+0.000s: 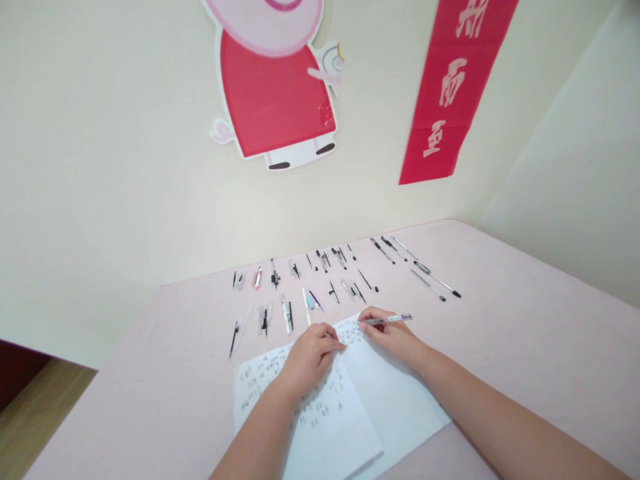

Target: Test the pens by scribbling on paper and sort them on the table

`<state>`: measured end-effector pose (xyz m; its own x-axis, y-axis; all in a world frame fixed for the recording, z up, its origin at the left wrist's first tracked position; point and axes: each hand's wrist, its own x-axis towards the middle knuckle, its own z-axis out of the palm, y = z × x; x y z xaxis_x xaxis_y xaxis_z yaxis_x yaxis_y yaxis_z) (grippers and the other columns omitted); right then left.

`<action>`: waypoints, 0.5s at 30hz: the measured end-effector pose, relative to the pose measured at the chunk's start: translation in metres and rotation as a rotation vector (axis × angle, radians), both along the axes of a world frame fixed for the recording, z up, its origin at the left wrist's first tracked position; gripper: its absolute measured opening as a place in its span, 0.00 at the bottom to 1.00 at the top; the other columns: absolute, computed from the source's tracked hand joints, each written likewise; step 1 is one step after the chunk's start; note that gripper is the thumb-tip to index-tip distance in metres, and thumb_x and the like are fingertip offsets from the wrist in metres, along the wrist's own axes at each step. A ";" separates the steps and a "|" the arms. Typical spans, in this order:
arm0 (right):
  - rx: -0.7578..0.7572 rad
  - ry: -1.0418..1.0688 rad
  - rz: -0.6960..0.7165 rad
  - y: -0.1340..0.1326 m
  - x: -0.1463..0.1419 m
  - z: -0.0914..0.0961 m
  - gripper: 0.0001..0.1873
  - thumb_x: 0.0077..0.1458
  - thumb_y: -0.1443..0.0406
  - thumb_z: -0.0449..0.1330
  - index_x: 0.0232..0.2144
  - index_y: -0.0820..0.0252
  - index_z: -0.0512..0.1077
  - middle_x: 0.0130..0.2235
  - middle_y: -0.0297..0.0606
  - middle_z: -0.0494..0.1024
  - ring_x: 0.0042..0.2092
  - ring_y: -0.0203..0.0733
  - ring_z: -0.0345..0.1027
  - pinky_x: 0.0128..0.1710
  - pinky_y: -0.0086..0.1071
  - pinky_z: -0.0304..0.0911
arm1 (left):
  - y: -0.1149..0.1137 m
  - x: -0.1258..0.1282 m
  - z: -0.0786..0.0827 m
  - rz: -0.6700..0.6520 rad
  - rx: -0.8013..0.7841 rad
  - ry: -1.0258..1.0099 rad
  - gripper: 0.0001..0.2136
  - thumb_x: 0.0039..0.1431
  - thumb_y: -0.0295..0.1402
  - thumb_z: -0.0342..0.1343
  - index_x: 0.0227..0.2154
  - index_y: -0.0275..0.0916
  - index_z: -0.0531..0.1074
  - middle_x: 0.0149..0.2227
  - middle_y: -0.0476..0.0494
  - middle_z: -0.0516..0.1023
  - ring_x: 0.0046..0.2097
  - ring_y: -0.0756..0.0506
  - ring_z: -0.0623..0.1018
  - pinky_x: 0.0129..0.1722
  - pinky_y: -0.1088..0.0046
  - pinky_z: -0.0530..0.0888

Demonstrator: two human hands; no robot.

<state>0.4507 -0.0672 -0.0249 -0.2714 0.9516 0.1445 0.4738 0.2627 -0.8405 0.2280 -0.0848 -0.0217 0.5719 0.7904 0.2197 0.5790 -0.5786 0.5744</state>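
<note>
An open notebook [400, 400] lies on the pink-covered table, its left page filled with rows of handwriting and a few lines at the top of the right page. My right hand [387, 333] grips a clear-barrelled pen [395, 319], its tip down at the top of the right page. On the notebook near the centre fold rests my left hand [313, 353], fingers curled and the index finger stretched toward the writing. A small greyish bit shows between its fingers; what it is, I cannot make out.
Beyond the notebook, several pens, caps and refills lie in two rows on the table [525, 333]. A long pen [437, 279] lies at the right end of them. The wall behind carries a cartoon pig cutout [280, 100] and a red banner [450, 93].
</note>
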 end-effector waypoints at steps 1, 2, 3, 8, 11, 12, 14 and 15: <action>-0.010 0.027 -0.003 0.000 0.000 0.001 0.08 0.52 0.62 0.54 0.32 0.59 0.71 0.30 0.35 0.73 0.32 0.37 0.65 0.32 0.30 0.60 | 0.000 0.000 0.000 0.000 0.002 -0.003 0.20 0.48 0.18 0.47 0.37 0.43 0.77 0.40 0.44 0.73 0.43 0.45 0.72 0.45 0.67 0.68; -0.022 0.061 -0.013 0.001 0.001 0.002 0.10 0.53 0.61 0.53 0.34 0.59 0.72 0.30 0.35 0.74 0.31 0.37 0.65 0.32 0.30 0.61 | 0.000 0.000 0.000 -0.002 0.005 -0.005 0.20 0.48 0.18 0.47 0.37 0.44 0.77 0.40 0.44 0.73 0.43 0.46 0.72 0.45 0.67 0.68; -0.036 0.097 -0.031 0.002 0.001 0.002 0.13 0.54 0.60 0.53 0.36 0.60 0.72 0.28 0.35 0.74 0.30 0.37 0.65 0.31 0.30 0.62 | 0.001 0.000 0.000 -0.004 0.007 -0.006 0.20 0.48 0.18 0.46 0.37 0.44 0.77 0.40 0.44 0.73 0.43 0.46 0.72 0.44 0.67 0.68; -0.047 0.235 -0.174 0.008 0.010 -0.003 0.20 0.57 0.55 0.51 0.43 0.63 0.71 0.24 0.34 0.71 0.25 0.35 0.63 0.26 0.29 0.60 | 0.000 0.000 0.002 -0.004 0.000 -0.007 0.19 0.49 0.18 0.47 0.37 0.44 0.77 0.40 0.44 0.73 0.42 0.46 0.72 0.44 0.68 0.68; -0.023 0.263 -0.229 0.015 0.017 -0.007 0.21 0.56 0.54 0.52 0.44 0.64 0.70 0.24 0.35 0.71 0.25 0.35 0.63 0.27 0.29 0.61 | -0.001 0.000 0.002 0.008 -0.009 -0.015 0.20 0.49 0.18 0.47 0.37 0.44 0.77 0.40 0.45 0.73 0.43 0.46 0.72 0.44 0.68 0.68; -0.013 0.269 -0.243 0.017 0.019 -0.008 0.21 0.56 0.55 0.52 0.44 0.64 0.69 0.25 0.35 0.72 0.25 0.35 0.63 0.27 0.29 0.61 | -0.001 0.000 0.002 0.010 -0.010 -0.017 0.20 0.48 0.17 0.47 0.37 0.44 0.77 0.40 0.45 0.73 0.43 0.46 0.72 0.45 0.68 0.68; 0.004 0.280 -0.255 0.020 0.021 -0.009 0.21 0.56 0.55 0.52 0.46 0.63 0.68 0.27 0.36 0.73 0.27 0.35 0.64 0.29 0.30 0.62 | -0.001 0.000 0.001 0.010 -0.012 -0.016 0.21 0.48 0.17 0.46 0.37 0.44 0.77 0.40 0.45 0.73 0.43 0.46 0.72 0.45 0.68 0.68; 0.013 0.286 -0.256 0.020 0.021 -0.008 0.20 0.56 0.56 0.52 0.46 0.63 0.66 0.28 0.36 0.73 0.27 0.36 0.65 0.29 0.30 0.63 | -0.001 0.000 0.001 0.008 -0.012 -0.015 0.21 0.47 0.17 0.46 0.37 0.44 0.77 0.40 0.45 0.73 0.43 0.46 0.72 0.44 0.68 0.68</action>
